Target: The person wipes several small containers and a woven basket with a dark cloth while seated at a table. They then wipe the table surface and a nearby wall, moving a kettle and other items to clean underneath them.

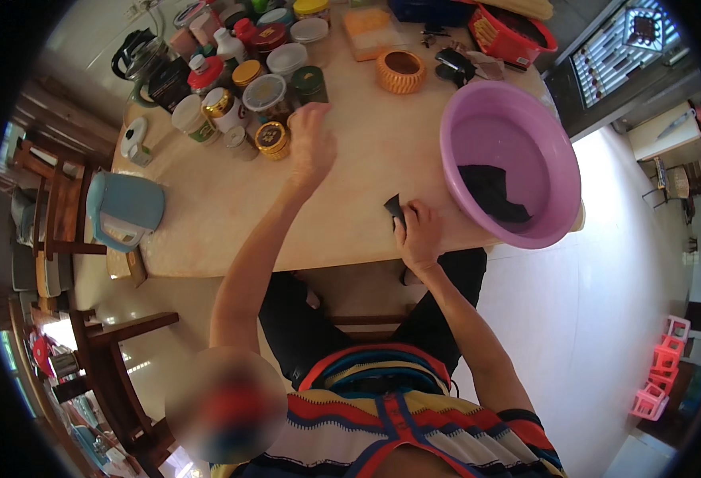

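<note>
My left hand (314, 146) reaches over the table beside a small jar with a gold lid (273, 141). Its fingers are partly curled near a clear-lidded jar (265, 95) and a dark green-lidded jar (310, 83); whether it grips anything is unclear. Close to the table's front edge, my right hand (420, 230) pinches a small piece of black cloth (394, 207) between thumb and fingers. Right of that hand, a pink plastic basin (509, 107) overlaps the table's edge, with a larger black cloth (491, 191) lying inside.
Many jars and bottles crowd the table's (350, 161) back left. A blue-and-white plastic pitcher (124, 209) stands at the left edge. Behind the basin are an orange ribbed pot (401, 71), a black object (455, 67) and a red basket (509, 36). Wooden chairs (66, 209) stand left.
</note>
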`<control>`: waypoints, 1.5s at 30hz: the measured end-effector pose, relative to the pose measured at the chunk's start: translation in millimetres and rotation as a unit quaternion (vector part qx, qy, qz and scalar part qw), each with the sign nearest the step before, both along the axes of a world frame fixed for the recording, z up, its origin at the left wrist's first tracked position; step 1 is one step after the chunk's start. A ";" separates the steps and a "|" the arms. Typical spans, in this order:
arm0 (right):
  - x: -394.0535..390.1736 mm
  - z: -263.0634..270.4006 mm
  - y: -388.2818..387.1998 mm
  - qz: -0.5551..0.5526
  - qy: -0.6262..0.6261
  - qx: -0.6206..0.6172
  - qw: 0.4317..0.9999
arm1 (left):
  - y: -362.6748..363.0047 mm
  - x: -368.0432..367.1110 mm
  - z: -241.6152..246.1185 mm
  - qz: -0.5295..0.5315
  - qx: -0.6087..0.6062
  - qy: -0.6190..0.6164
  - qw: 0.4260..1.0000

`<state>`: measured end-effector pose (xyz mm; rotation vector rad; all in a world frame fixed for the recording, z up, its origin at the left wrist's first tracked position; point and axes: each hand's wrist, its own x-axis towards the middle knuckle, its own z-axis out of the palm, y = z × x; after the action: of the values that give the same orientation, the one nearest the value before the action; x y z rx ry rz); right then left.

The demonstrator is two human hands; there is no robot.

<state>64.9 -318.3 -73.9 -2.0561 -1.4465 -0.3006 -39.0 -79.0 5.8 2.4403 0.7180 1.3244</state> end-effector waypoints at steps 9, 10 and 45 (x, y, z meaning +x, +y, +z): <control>0.8 6.4 -3.2 0.004 0.025 -0.007 1.000 | 18.2 132.3 -18.3 -0.021 0.005 0.163 0.986; 0.8 5.6 -3.3 0.006 0.028 -0.002 1.000 | 23.2 142.0 -19.8 -0.023 0.004 0.172 0.985; -3.5 -0.4 -7.2 0.017 0.055 0.072 0.996 | -151.6 -59.6 35.5 -0.101 -0.353 0.058 0.928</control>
<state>61.4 -325.5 -74.3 -1.9009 -1.3529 -0.2650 -98.6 -230.6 41.4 1.9379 0.7751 0.6775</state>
